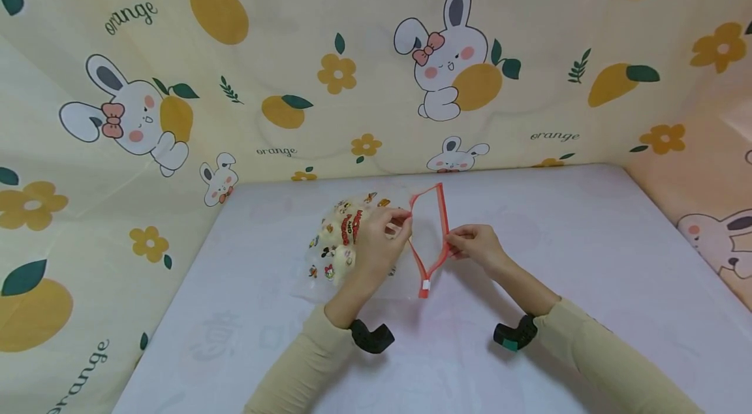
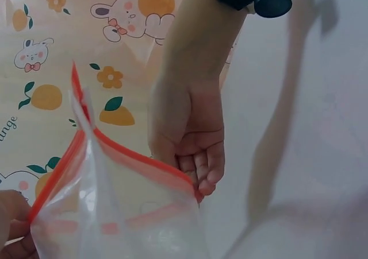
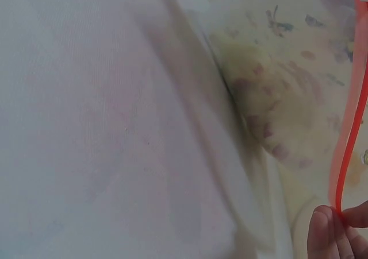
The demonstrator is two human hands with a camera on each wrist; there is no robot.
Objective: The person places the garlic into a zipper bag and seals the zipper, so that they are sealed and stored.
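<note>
A clear zip bag (image 1: 320,273) with a red zip edge (image 1: 443,211) and printed cartoon figures lies on the table, its mouth spread open to the right. Something pale and cream-coloured fills its left part; the contents' kind is hard to make out through the print. The left hand (image 1: 378,244) pinches the near-left side of the red rim. Opposite it, the right hand (image 1: 478,245) pinches the other side of the rim between thumb and fingers. In the left wrist view the right hand (image 2: 192,138) holds the rim's corner. A white slider (image 1: 426,285) sits at the rim's front end.
A white cloth-covered table (image 1: 558,238) lies under the bag. Behind and beside it hangs a curtain (image 1: 352,9) printed with rabbits and oranges. Each wrist wears a black camera mount, the left one (image 1: 373,337) close over the table.
</note>
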